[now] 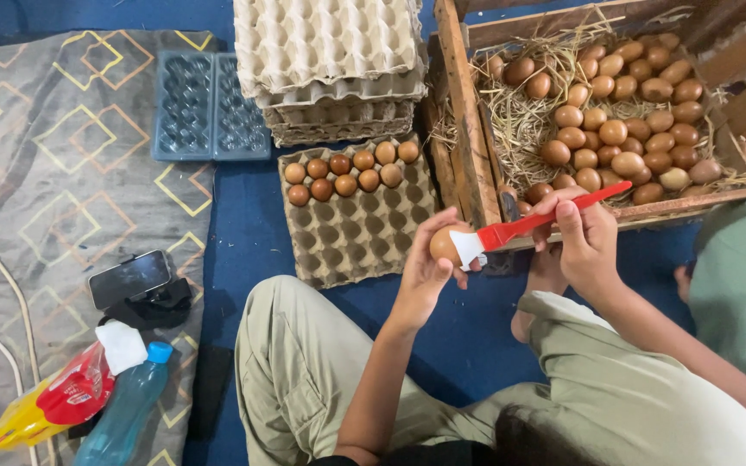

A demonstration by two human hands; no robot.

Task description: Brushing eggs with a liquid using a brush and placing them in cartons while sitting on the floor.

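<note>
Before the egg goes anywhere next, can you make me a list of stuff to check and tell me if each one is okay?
1. Left hand holding the brown egg: ok.
2. Right hand gripping the red-handled brush: ok.
3. White bristles touching the egg: ok.
4. Grey cardboard egg tray has free cups: ok.
5. Egg fully clean: cannot tell.
6. Wooden crate holds more brown eggs on straw: ok.

A smooth, matt-shelled egg [444, 244] is brushed with a glossy red plastic-handled brush [539, 222]; rough pulp-paper tray [364, 233], weathered wooden crate [464, 121], dry straw [520, 116].
</note>
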